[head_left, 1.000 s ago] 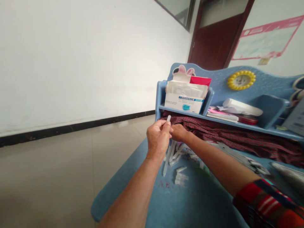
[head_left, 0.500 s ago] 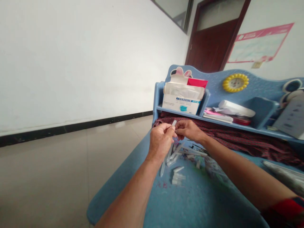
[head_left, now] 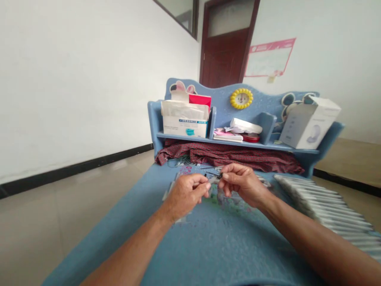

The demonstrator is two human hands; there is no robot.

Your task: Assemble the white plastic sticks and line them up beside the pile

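My left hand (head_left: 190,191) is closed in a pinch over the blue desk (head_left: 190,254). A small translucent plastic piece (head_left: 213,180) sticks out from its fingertips toward the right. Just across from it, my right hand (head_left: 240,182) has its thumb and index finger pinched together, the other fingers curled. Whatever it holds is too small to make out. A thin dark rod (head_left: 212,173) shows behind the fingertips; whether it lies on the desk or touches the right hand is unclear. Loose clear plastic parts are largely hidden beneath and behind both hands.
A ribbed silvery bundle of rods (head_left: 330,210) lies at the right. Red checked cloth (head_left: 232,153) is tucked under the shelf (head_left: 187,136), which carries a mask box (head_left: 184,123), papers (head_left: 228,136) and a white box (head_left: 309,125). A yellow flower clock (head_left: 241,99) is on the backboard.
My view has swung right, bringing the white box and the silvery bundle more into sight. My hands have moved lower over the desk and slightly apart; the translucent piece now points sideways rather than up.
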